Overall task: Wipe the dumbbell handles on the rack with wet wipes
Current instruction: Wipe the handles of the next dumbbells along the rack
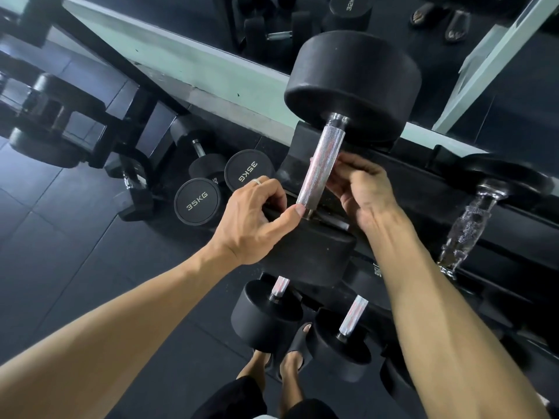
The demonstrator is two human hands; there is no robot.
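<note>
Looking down past my feet in dark sandals [295, 347], I see two smaller dumbbells on the lower tier, their short knurled bars [353, 314] pointing up toward me; above them sits the big dumbbell [352, 86] on the rack's [423, 189] upper rail, its near head [308, 252] partly under my left wrist. My left hand [257, 216] rests on that near head, fingers curled and thumb tip pressed close to the lower end of the dumbbell handle [320, 167]; I cannot tell whether it pinches anything. My right hand [360, 189] sits just beside the bar on its right, fingers bent toward the knurled metal, fingertips touching or nearly touching its middle; no wipe is plainly visible, so I cannot tell whether it is clenched on one. The upper half of the bar is bare up to the far head; open rail lies to the right, before a neighbouring dumbbell with a chrome handle [465, 231]. To the left, two 35KG dumbbells [196, 202] stand on the dark floor tiles; a mirror [302, 22] rises behind the rack.
</note>
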